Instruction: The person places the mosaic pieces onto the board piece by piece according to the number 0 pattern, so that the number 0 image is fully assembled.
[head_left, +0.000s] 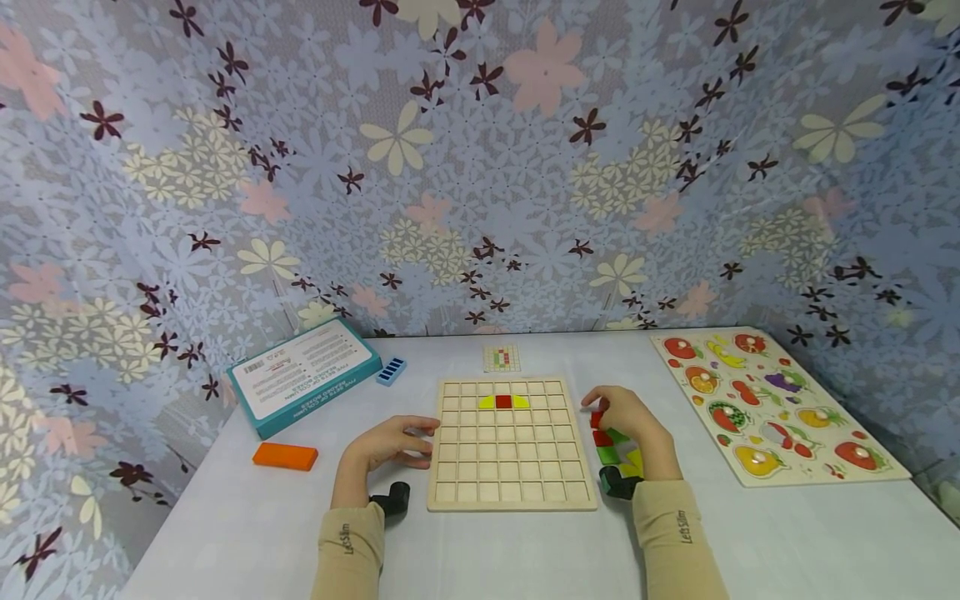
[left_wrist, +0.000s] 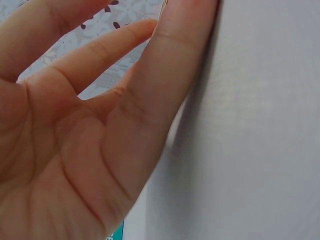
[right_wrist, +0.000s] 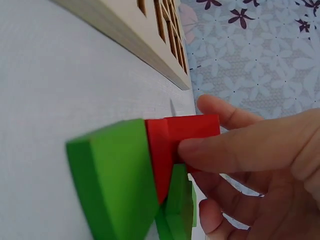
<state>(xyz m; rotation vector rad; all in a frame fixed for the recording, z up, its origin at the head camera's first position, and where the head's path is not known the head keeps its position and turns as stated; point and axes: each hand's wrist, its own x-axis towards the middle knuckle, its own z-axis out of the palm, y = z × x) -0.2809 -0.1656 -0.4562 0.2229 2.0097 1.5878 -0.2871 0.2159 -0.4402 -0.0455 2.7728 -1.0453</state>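
Orange block and a teal box lie far left on the white table. Next, the left hand rests at the wooden grid board's left edge, fingers relaxed and straight, holding nothing. On the board sits a red square between two yellow pieces. Right of the board, the right hand pinches a red piece, long axis towards the board, touching green pieces in the pile. A fruit puzzle lies far right.
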